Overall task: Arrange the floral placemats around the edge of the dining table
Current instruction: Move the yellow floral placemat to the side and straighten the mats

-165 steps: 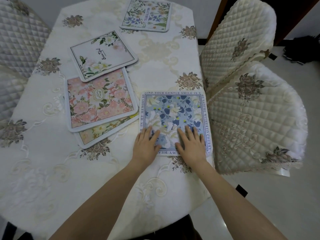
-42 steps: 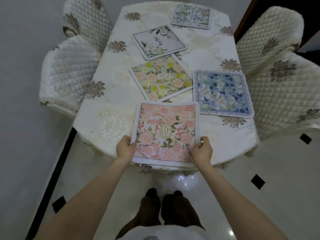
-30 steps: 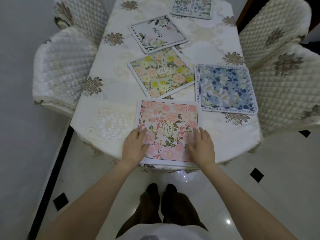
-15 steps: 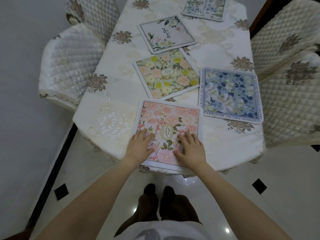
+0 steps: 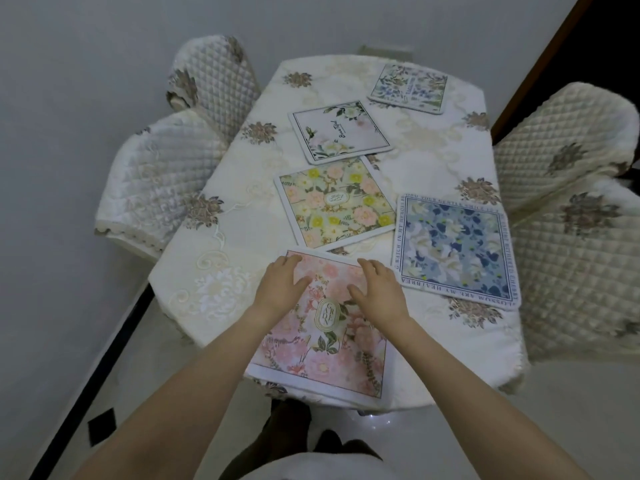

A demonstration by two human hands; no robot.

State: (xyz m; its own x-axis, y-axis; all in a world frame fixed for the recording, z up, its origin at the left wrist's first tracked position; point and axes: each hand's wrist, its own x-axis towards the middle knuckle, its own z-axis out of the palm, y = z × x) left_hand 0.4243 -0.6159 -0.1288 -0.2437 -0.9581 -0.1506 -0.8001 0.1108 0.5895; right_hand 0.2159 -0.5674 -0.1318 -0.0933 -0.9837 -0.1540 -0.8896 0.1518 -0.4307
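1. Pink floral square placemat [image 5: 325, 327] lies at the near table edge; both hands have slid from its near half to its far half.
2. Left hand [image 5: 280, 289] and right hand [image 5: 379, 294] rest flat on it, fingers relaxed, gripping nothing.
3. Yellow-and-pink floral placemat [image 5: 334, 202] and blue floral placemat [image 5: 457, 251] lie unmoved on the cream embroidered table [image 5: 214, 268].

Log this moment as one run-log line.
left hand: flat on pink placemat | right hand: same | pink placemat: near table edge | yellow placemat: mid-table, unplaced
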